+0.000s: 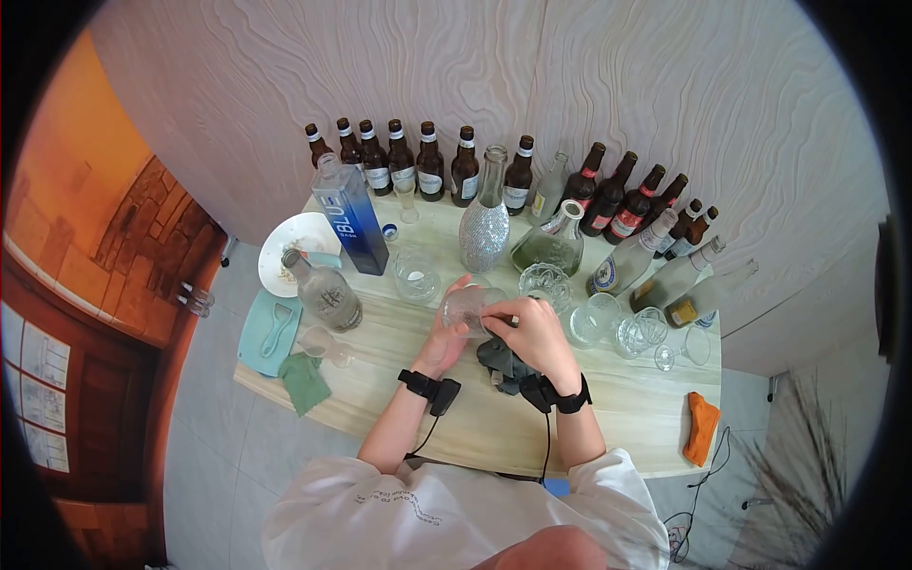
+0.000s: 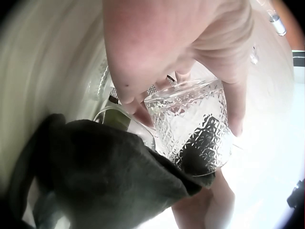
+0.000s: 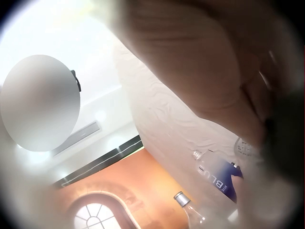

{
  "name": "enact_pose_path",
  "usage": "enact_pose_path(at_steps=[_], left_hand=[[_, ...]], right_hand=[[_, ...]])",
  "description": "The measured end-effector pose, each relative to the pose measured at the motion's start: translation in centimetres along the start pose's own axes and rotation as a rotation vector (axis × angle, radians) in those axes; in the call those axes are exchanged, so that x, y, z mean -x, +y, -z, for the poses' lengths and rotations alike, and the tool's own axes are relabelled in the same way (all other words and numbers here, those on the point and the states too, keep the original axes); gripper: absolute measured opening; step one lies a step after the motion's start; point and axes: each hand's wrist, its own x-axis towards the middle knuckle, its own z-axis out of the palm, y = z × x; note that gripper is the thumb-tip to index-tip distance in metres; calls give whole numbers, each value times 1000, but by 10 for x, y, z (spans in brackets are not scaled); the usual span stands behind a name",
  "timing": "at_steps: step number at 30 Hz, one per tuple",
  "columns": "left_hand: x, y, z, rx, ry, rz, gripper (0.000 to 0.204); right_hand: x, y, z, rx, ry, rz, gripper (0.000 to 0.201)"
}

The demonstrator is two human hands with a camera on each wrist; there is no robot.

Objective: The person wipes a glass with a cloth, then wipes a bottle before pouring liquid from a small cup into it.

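Note:
A clear tumbler with a diamond-textured wall (image 2: 164, 125) is held tilted by my left hand (image 1: 439, 348), its thumb and fingers around the sides. My right hand (image 1: 540, 338) pinches a dark grey-green cloth (image 1: 503, 367) at the glass's mouth. In the left wrist view, part of that cloth (image 2: 105, 176) shows dark through the patterned glass, and the rest hangs loose below. The right wrist view has the right hand (image 3: 190, 62) large and dark, with its fingertips hidden.
Behind the hands stand a sparkly silver bottle (image 1: 484, 237), a green-filled decanter (image 1: 549, 249) and a row of brown beer bottles. A tall blue bottle (image 1: 356, 228) and plate (image 1: 275, 249) are left. Several glasses, like this tumbler (image 1: 596, 320), stand right, near an orange cloth (image 1: 701, 427).

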Motion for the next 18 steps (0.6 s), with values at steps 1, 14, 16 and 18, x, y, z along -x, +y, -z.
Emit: enact_pose_path(at_steps=[1, 14, 16, 18], left_hand=[[0, 0, -1, -18, -21, 3, 122], [-2, -1, -1, -7, 16, -17, 121], [-1, -2, -3, -24, -20, 10, 122], [1, -2, -7, -14, -23, 20, 122]], right_hand=[[-1, -6, 3, 20, 3, -17, 17], [2, -9, 7, 2, -17, -41, 17], [2, -12, 8, 19, 14, -54, 17], [2, -11, 7, 51, 60, -65, 17]])
